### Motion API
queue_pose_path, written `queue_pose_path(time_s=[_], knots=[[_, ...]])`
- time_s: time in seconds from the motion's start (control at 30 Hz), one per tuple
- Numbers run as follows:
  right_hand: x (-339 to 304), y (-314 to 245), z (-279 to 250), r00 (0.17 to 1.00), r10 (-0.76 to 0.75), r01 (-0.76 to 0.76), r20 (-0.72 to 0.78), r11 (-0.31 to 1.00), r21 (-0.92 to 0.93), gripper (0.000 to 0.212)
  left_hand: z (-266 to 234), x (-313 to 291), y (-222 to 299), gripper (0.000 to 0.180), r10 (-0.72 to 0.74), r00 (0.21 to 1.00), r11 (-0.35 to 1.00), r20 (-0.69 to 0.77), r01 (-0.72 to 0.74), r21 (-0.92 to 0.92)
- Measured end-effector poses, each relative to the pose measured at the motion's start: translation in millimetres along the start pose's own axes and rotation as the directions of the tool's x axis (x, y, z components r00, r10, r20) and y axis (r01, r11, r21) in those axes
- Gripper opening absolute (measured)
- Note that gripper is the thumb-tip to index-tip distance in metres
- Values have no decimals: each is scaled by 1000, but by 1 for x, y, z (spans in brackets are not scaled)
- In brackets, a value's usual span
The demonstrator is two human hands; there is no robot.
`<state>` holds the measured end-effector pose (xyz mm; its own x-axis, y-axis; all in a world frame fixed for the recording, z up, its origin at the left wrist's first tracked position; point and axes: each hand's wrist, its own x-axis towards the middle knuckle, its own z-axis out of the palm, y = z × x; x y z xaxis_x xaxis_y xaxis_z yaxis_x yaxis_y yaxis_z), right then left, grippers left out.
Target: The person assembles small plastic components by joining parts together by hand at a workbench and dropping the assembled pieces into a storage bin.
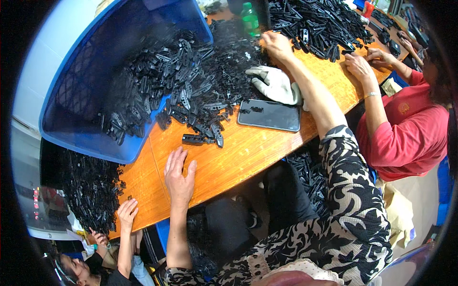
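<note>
My left hand [180,177] lies on the orange wooden table, fingers stretched forward and thumb apart, holding nothing. Just beyond its fingertips are a few elongated black plastic parts [193,139], at the near edge of a larger heap [181,76] spilling from a blue bin [90,121]. My right hand [277,46] reaches far forward beside a pile of small black pieces [234,62] and a green bottle [249,20]. Its fingers are bent together; whatever they pinch is too small to make out. A white glove [274,85] and a dark phone [269,116] lie near my right forearm.
Another heap of long black parts [319,26] covers the far right table, where a person in a red shirt [405,128] works. At left, a second person's hand [127,213] rests by a dark pile of small pieces [90,190]. More black parts [307,176] lie below the table.
</note>
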<state>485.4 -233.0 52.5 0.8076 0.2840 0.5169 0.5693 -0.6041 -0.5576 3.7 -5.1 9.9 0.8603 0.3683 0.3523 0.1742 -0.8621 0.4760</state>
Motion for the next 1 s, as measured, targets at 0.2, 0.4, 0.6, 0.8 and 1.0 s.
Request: queue_pose_path(time_s=[0.2,0.4,0.6,0.8,1.0], knots=[[-24,55,-11,997,-46,67,67,931,-360,37,1,0,-1,42,-4,1000,1000,-6,4,0],[-37,-25,8,967,-22,-66,253,941,333,48,-2,-7,-7,44,-22,1000,1000,-11,22,17],[-32,-72,-31,960,-140,46,241,933,358,47,6,-4,-8,44,-5,1000,1000,-20,5,26],[-121,-102,-83,936,-154,296,317,830,-473,59,11,-6,-19,43,28,998,1000,-48,-27,15],[-187,-73,-79,944,2,139,330,904,-404,31,8,-4,-18,43,53,995,998,-84,-49,46]])
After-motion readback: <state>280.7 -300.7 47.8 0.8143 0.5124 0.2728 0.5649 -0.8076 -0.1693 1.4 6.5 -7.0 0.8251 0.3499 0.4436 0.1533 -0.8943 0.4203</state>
